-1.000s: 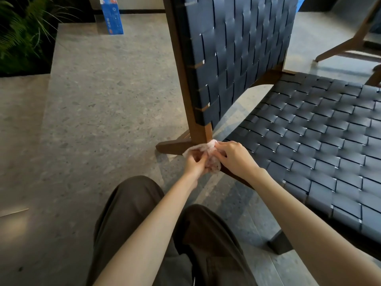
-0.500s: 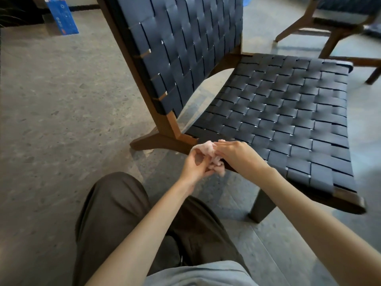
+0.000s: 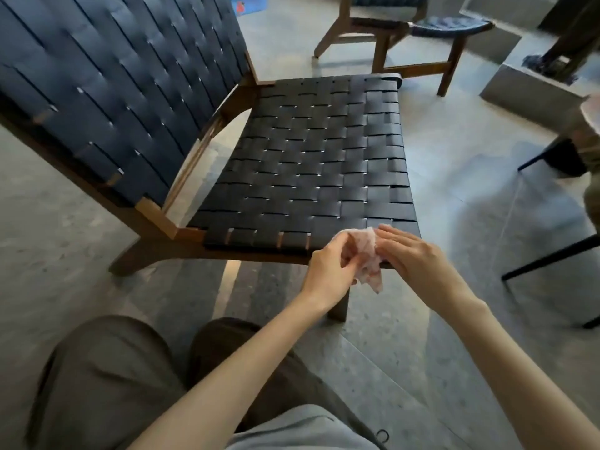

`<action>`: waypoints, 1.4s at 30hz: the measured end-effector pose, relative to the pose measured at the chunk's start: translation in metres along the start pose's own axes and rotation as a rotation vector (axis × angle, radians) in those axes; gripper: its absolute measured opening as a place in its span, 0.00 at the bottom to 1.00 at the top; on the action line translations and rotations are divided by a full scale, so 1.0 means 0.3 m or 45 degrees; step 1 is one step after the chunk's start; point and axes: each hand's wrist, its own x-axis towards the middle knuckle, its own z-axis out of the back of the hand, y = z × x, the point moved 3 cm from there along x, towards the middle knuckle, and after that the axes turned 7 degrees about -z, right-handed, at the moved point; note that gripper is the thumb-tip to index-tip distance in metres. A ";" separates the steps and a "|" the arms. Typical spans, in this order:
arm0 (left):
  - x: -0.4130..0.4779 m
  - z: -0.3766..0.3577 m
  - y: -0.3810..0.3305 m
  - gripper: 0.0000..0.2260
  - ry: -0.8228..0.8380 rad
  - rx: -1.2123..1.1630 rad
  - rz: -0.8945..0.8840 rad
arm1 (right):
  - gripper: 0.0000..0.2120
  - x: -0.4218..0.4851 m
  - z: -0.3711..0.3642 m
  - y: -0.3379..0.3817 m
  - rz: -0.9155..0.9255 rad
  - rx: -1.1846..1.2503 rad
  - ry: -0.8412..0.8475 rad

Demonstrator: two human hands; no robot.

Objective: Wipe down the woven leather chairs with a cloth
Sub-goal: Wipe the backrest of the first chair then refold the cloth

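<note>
A low chair with a dark woven leather seat (image 3: 311, 164) and backrest (image 3: 123, 79) on a brown wooden frame fills the middle of the head view. A small crumpled pinkish cloth (image 3: 368, 254) hangs between my hands at the seat's near side rail. My left hand (image 3: 331, 271) pinches the cloth's left side with curled fingers. My right hand (image 3: 412, 254) holds its right side, fingers laid fairly straight along it. Part of the cloth is hidden between the two hands.
A second woven chair (image 3: 406, 30) stands at the back. A grey stone step (image 3: 532, 82) is at the far right, with black metal legs (image 3: 552, 258) closer in. A blue box (image 3: 248, 3) sits at the top edge. My knees (image 3: 130, 368) are below.
My view has swung right, so the whole seat now shows. Both hands with the cloth have moved along the side rail from the rear corner toward the seat's front end.
</note>
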 end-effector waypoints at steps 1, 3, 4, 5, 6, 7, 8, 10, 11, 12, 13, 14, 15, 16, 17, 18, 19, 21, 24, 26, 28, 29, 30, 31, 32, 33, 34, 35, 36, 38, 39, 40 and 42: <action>0.007 -0.017 -0.019 0.14 0.021 0.049 -0.064 | 0.16 -0.029 0.011 -0.020 -0.033 0.007 -0.063; 0.024 -0.042 -0.058 0.12 0.097 0.242 -0.255 | 0.12 -0.089 0.026 -0.065 -0.096 -0.004 -0.178; 0.032 -0.051 -0.084 0.10 0.159 0.356 -0.376 | 0.11 -0.120 0.032 -0.079 -0.127 0.001 -0.241; 0.047 -0.057 -0.111 0.09 0.221 0.477 -0.479 | 0.11 -0.142 0.038 -0.088 -0.154 0.010 -0.308; 0.063 -0.056 -0.140 0.08 0.254 0.587 -0.565 | 0.12 -0.155 0.044 -0.095 -0.176 0.015 -0.366; 0.081 -0.053 -0.164 0.08 0.250 0.675 -0.626 | 0.12 -0.163 0.050 -0.099 -0.203 0.018 -0.416; 0.101 -0.049 -0.182 0.08 0.224 0.735 -0.671 | 0.11 -0.166 0.053 -0.103 -0.228 0.016 -0.461; 0.140 -0.046 -0.189 0.09 0.207 0.792 -0.720 | 0.10 -0.157 0.059 -0.119 -0.275 0.035 -0.512; 0.159 -0.047 -0.183 0.10 0.233 0.801 -0.739 | 0.09 -0.146 0.061 -0.131 -0.293 0.045 -0.516; 0.179 -0.047 -0.173 0.11 0.269 0.781 -0.756 | 0.09 -0.131 0.061 -0.143 -0.303 0.047 -0.516; 0.201 -0.047 -0.159 0.12 0.308 0.743 -0.762 | 0.10 -0.113 0.057 -0.151 -0.312 0.058 -0.508; 0.220 -0.046 -0.149 0.11 0.338 0.703 -0.772 | 0.14 -0.095 0.049 -0.156 -0.322 0.095 -0.490; 0.235 -0.049 -0.138 0.10 0.367 0.670 -0.786 | 0.18 -0.077 0.036 -0.156 -0.334 0.162 -0.460; 0.246 -0.053 -0.125 0.09 0.385 0.649 -0.814 | 0.21 -0.061 0.023 -0.149 -0.348 0.243 -0.427; 0.254 -0.059 -0.109 0.10 0.394 0.639 -0.844 | 0.23 -0.048 0.008 -0.139 -0.365 0.312 -0.404; 0.259 -0.065 -0.093 0.10 0.395 0.629 -0.869 | 0.24 -0.039 -0.007 -0.132 -0.386 0.356 -0.405; 0.260 -0.071 -0.074 0.11 0.392 0.614 -0.879 | 0.24 -0.038 -0.023 -0.131 -0.407 0.384 -0.431; 0.257 -0.084 -0.035 0.15 0.377 0.584 -0.900 | 0.23 -0.046 -0.053 -0.135 -0.425 0.433 -0.544; 0.241 -0.099 -0.006 0.19 0.325 0.545 -1.013 | 0.20 -0.083 -0.092 -0.146 -0.424 0.534 -0.745; 0.225 -0.108 -0.004 0.17 0.268 0.519 -1.101 | 0.17 -0.112 -0.119 -0.139 -0.408 0.568 -0.819; 0.210 -0.123 -0.002 0.15 0.211 0.528 -1.174 | 0.15 -0.143 -0.146 -0.133 -0.399 0.575 -0.858; 0.204 -0.131 0.001 0.14 0.188 0.539 -1.204 | 0.14 -0.156 -0.158 -0.134 -0.399 0.570 -0.876; 0.201 -0.138 0.004 0.13 0.169 0.544 -1.229 | 0.14 -0.168 -0.166 -0.135 -0.400 0.555 -0.894; 0.199 -0.141 0.008 0.12 0.158 0.541 -1.248 | 0.14 -0.178 -0.174 -0.137 -0.402 0.533 -0.917; 0.197 -0.143 0.011 0.11 0.149 0.535 -1.266 | 0.14 -0.188 -0.180 -0.137 -0.403 0.504 -0.946; 0.195 -0.141 0.014 0.11 0.140 0.536 -1.287 | 0.14 -0.196 -0.183 -0.136 -0.401 0.470 -0.982; 0.190 -0.140 0.017 0.10 0.126 0.549 -1.314 | 0.14 -0.205 -0.187 -0.133 -0.398 0.435 -1.024; 0.182 -0.138 0.020 0.10 0.100 0.575 -1.347 | 0.15 -0.215 -0.191 -0.128 -0.394 0.398 -1.072; 0.174 -0.139 0.025 0.09 0.063 0.608 -1.384 | 0.15 -0.225 -0.199 -0.123 -0.389 0.362 -1.121; 0.150 -0.136 0.038 0.09 -0.030 0.667 -1.447 | 0.16 -0.245 -0.215 -0.113 -0.379 0.292 -1.198; 0.139 -0.132 0.047 0.09 -0.063 0.696 -1.468 | 0.16 -0.251 -0.223 -0.108 -0.383 0.261 -1.231; 0.129 -0.124 0.058 0.08 -0.081 0.730 -1.480 | 0.16 -0.254 -0.228 -0.105 -0.396 0.239 -1.263; 0.109 -0.098 0.084 0.07 -0.118 0.814 -1.468 | 0.15 -0.249 -0.235 -0.095 -0.417 0.224 -1.311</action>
